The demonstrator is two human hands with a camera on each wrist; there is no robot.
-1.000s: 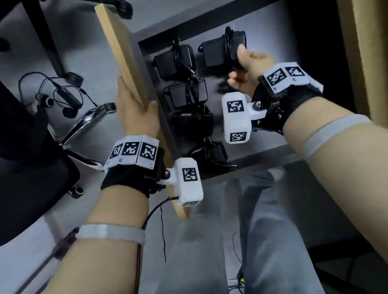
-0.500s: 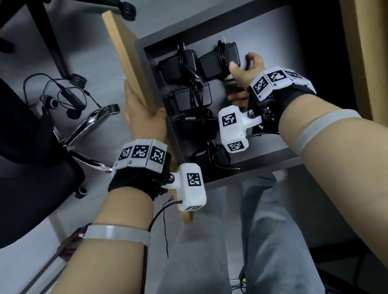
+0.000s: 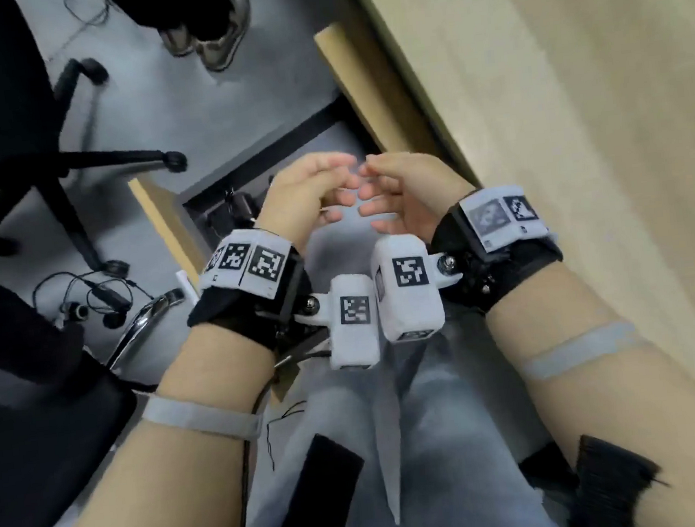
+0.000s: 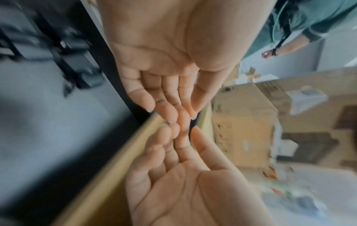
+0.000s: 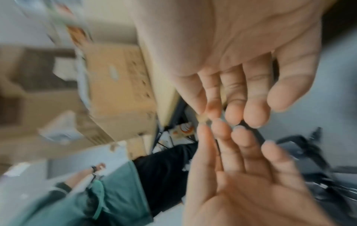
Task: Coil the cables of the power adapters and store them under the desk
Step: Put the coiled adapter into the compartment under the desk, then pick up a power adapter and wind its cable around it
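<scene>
Storage step is judged done or nearly so: the coiled power adapters (image 3: 232, 208) are seen only in part, lying in the open compartment under the worktop (image 3: 577, 113), below and behind the left hand (image 3: 309, 194). Nothing is held. Left hand and right hand (image 3: 406, 189) are raised palm to palm, fingers (image 4: 168, 97) relaxed and straight, tips just touching or nearly so. The adapters lie well apart from both. Next move is judged to be shutting the compartment door (image 3: 163, 221), if anything remains.
</scene>
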